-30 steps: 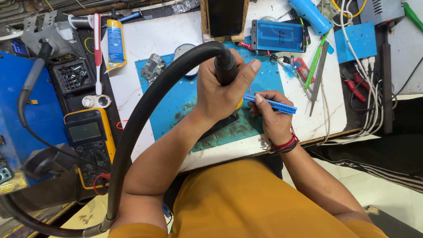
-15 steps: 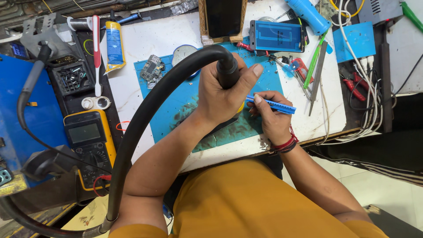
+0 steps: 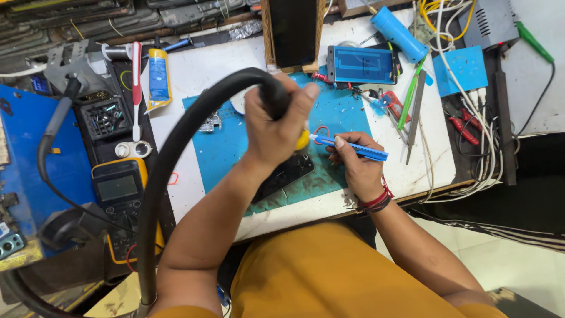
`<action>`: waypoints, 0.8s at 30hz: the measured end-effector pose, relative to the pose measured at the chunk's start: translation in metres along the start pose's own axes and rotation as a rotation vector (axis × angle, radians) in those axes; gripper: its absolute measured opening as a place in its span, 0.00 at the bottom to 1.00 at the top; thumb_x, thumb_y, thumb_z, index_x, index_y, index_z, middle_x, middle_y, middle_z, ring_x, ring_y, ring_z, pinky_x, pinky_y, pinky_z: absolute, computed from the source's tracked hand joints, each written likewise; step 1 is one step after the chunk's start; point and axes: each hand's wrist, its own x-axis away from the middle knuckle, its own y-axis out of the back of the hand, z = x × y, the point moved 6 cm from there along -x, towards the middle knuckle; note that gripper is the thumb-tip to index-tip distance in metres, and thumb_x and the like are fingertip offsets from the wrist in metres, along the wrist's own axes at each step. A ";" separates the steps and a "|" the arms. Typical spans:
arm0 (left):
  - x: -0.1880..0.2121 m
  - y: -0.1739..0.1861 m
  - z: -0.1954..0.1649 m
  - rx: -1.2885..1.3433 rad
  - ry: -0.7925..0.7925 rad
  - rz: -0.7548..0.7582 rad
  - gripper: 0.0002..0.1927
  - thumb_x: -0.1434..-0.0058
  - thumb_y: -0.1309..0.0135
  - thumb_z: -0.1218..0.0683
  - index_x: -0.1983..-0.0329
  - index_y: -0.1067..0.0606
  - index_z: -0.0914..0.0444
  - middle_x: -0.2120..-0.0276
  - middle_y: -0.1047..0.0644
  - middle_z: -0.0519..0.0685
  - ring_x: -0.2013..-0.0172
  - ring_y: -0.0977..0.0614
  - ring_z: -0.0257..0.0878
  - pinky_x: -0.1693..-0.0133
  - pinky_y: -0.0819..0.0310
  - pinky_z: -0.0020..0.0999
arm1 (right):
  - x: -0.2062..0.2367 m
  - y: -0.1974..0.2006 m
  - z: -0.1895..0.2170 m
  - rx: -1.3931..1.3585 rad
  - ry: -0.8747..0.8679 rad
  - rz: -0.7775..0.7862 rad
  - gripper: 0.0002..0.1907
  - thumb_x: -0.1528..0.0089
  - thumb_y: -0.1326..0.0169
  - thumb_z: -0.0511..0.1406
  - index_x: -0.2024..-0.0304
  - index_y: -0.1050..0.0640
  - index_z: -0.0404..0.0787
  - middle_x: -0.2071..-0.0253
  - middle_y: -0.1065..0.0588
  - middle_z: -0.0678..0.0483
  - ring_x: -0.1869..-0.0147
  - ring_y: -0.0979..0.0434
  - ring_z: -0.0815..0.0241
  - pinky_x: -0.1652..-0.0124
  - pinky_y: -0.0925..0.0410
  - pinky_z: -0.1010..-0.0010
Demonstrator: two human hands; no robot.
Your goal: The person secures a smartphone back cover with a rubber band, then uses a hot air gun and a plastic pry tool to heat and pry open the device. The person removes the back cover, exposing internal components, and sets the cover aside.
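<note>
Left hand fingers clenched round hot-air wand over dark phone. Right hand fingers pinch blue tool beside phone. Keep nozzle steady, tool tip low.

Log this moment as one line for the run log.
left hand: grips black hose handle | right hand: holds blue tool | dark phone on blue mat

one head camera looks steeply down, close over the workbench.
</note>
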 end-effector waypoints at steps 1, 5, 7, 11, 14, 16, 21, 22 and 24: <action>-0.002 0.006 -0.002 -0.027 -0.030 -0.018 0.14 0.31 0.40 0.57 0.73 0.29 0.62 0.81 0.28 0.42 0.80 0.26 0.27 0.74 0.35 0.24 | 0.000 0.000 0.000 -0.003 0.001 -0.004 0.09 0.32 0.43 0.34 0.55 0.22 0.32 0.65 0.19 0.49 0.66 0.20 0.66 0.64 0.26 0.76; 0.004 0.026 -0.002 0.106 -0.018 -0.174 0.13 0.31 0.41 0.56 0.70 0.31 0.63 0.80 0.28 0.45 0.79 0.25 0.32 0.75 0.32 0.27 | 0.000 -0.001 0.002 0.001 0.005 -0.002 0.10 0.33 0.43 0.34 0.55 0.22 0.32 0.66 0.19 0.49 0.66 0.20 0.66 0.63 0.27 0.76; 0.021 0.033 -0.011 0.365 -0.099 -0.220 0.15 0.27 0.42 0.50 0.66 0.31 0.62 0.76 0.28 0.46 0.77 0.26 0.35 0.70 0.29 0.33 | 0.000 0.000 0.003 -0.014 0.027 -0.013 0.10 0.33 0.43 0.34 0.55 0.22 0.32 0.66 0.19 0.50 0.66 0.20 0.66 0.63 0.27 0.76; 0.099 0.062 -0.056 0.496 -0.326 -0.315 0.30 0.27 0.56 0.32 0.62 0.31 0.64 0.71 0.27 0.53 0.69 0.23 0.46 0.60 0.25 0.44 | -0.001 0.000 0.001 0.017 0.025 -0.002 0.10 0.32 0.44 0.35 0.55 0.22 0.33 0.66 0.19 0.50 0.66 0.20 0.65 0.63 0.27 0.75; 0.176 0.104 -0.101 -0.021 -0.486 -0.789 0.39 0.39 0.65 0.21 0.65 0.33 0.60 0.66 0.26 0.56 0.70 0.22 0.51 0.62 0.23 0.44 | -0.001 -0.001 0.000 -0.002 0.055 0.019 0.09 0.31 0.45 0.35 0.55 0.22 0.33 0.66 0.20 0.49 0.67 0.21 0.64 0.63 0.28 0.75; 0.203 0.132 -0.120 0.049 -0.571 -0.863 0.44 0.42 0.65 0.20 0.58 0.28 0.65 0.66 0.25 0.54 0.72 0.23 0.46 0.66 0.26 0.38 | -0.002 -0.002 -0.001 -0.003 0.065 0.026 0.08 0.30 0.45 0.34 0.54 0.23 0.33 0.65 0.21 0.49 0.66 0.22 0.65 0.62 0.28 0.76; 0.238 0.208 -0.147 0.130 -0.602 -0.984 0.42 0.34 0.62 0.22 0.58 0.28 0.67 0.70 0.27 0.49 0.74 0.27 0.37 0.70 0.34 0.29 | 0.000 -0.006 0.004 -0.003 0.106 0.053 0.08 0.29 0.45 0.34 0.55 0.23 0.32 0.64 0.21 0.48 0.64 0.20 0.63 0.62 0.28 0.75; 0.240 0.216 -0.139 0.131 -0.545 -1.027 0.37 0.32 0.60 0.25 0.55 0.30 0.64 0.71 0.28 0.48 0.74 0.28 0.36 0.70 0.35 0.29 | 0.000 -0.007 0.006 -0.025 0.107 0.064 0.08 0.29 0.45 0.34 0.54 0.24 0.32 0.64 0.21 0.48 0.64 0.20 0.63 0.61 0.27 0.75; 0.240 0.228 -0.116 0.155 -0.428 -1.116 0.33 0.33 0.55 0.29 0.41 0.32 0.58 0.71 0.30 0.44 0.74 0.30 0.33 0.71 0.37 0.28 | 0.001 -0.007 0.008 -0.043 0.106 0.064 0.09 0.29 0.45 0.34 0.54 0.24 0.32 0.64 0.21 0.48 0.63 0.20 0.63 0.61 0.27 0.74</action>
